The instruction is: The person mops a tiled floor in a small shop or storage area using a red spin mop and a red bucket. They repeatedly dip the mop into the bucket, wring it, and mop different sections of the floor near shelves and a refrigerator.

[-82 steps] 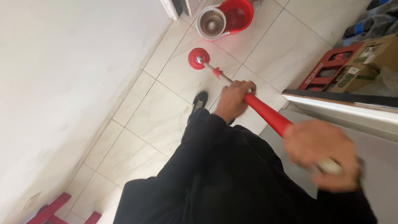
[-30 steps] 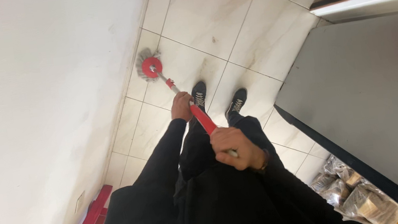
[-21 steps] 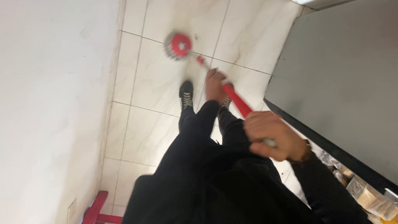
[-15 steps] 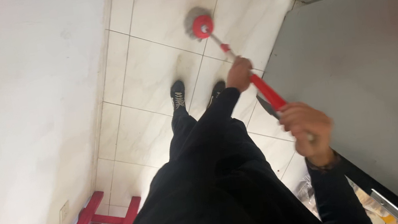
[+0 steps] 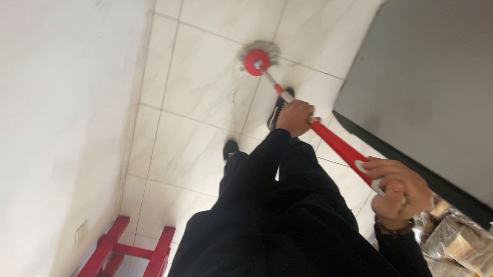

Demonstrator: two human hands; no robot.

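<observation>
I hold a spin mop with a red handle (image 5: 335,144) and a silver lower shaft. Its round red head with grey strands (image 5: 257,59) rests on the pale floor tiles ahead of my feet. My left hand (image 5: 296,117) grips the shaft lower down, at the end of a black sleeve. My right hand (image 5: 396,189) is closed around the top end of the handle, close to the grey counter. My dark shoes (image 5: 277,108) stand on the tiles just behind the mop head.
A white wall (image 5: 37,120) runs along the left. A large grey counter (image 5: 461,99) fills the right side. A red stool (image 5: 121,266) stands at the lower left by the wall. Wrapped packages (image 5: 460,244) lie under the counter at the lower right.
The mop head swept from beside the wall to the right across the tiles, then stayed in front of my feet. My view tilted, and both hands kept their hold on the handle.
</observation>
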